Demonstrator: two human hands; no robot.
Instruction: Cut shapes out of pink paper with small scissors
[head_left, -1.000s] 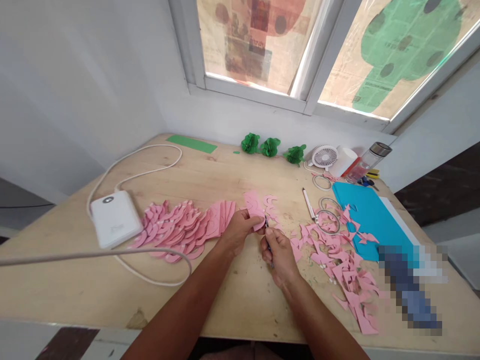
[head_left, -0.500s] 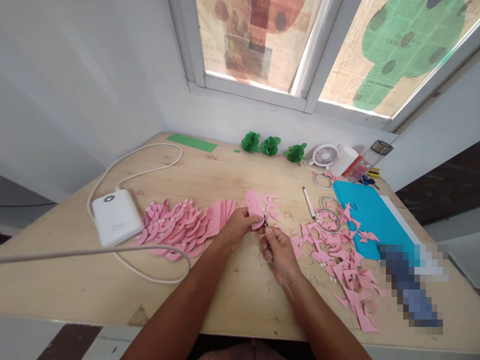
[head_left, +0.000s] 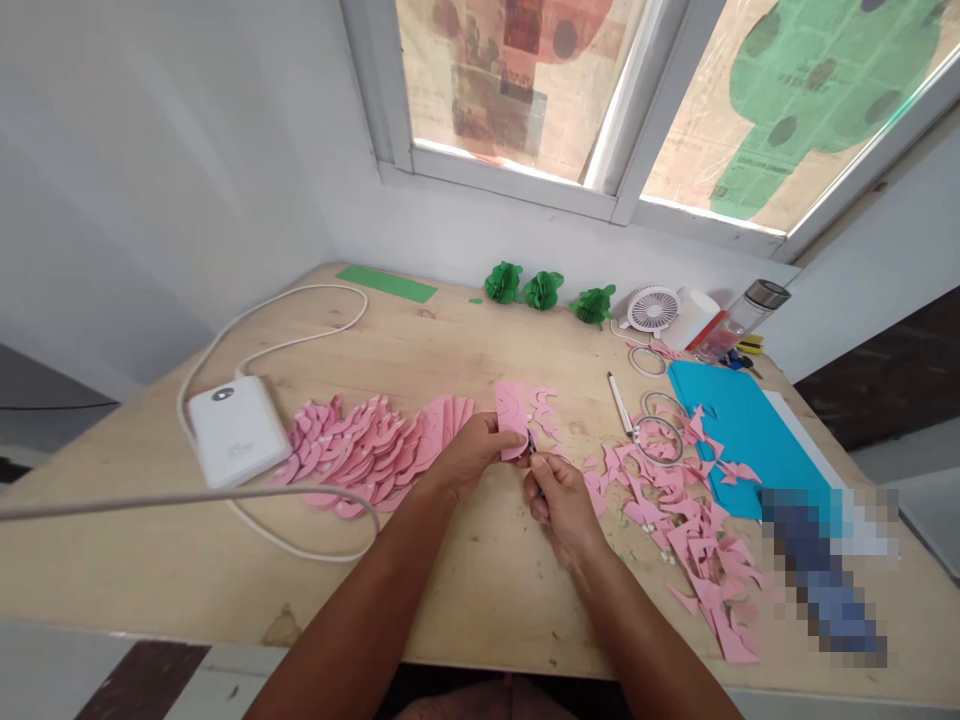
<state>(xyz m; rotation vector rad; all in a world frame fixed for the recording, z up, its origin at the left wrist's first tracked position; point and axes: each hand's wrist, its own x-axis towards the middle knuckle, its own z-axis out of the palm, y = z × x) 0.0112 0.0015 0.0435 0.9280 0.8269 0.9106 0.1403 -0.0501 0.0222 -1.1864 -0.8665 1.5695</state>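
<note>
My left hand [head_left: 480, 447] is closed on a pink paper strip [head_left: 511, 400], thumb on top, with curved outlines on it. In my right hand [head_left: 559, 495] is a pair of small dark scissors [head_left: 532, 443], mostly hidden by the fingers. Their tip meets the strip's lower right edge. Just beyond the strip lie small curved pink offcuts [head_left: 543, 402]. Left of my left hand, a row of wavy-edged pink paper pieces [head_left: 367, 445] overlaps along the table. Many pink scraps [head_left: 675, 500] are scattered to the right of my right hand.
A white power bank [head_left: 238, 435] with a looping cable [head_left: 300, 492] is at left. Along the wall stand green paper ornaments [head_left: 544, 290], a small fan [head_left: 652, 310] and a glass bottle [head_left: 739, 320]. A pen [head_left: 619, 403], metal rings [head_left: 658, 440] and blue sheets [head_left: 750, 430] lie at right.
The view has shifted slightly. Both hands keep their hold on the pink strip and the scissors, with the right hand's grip on the scissors changed a little.
</note>
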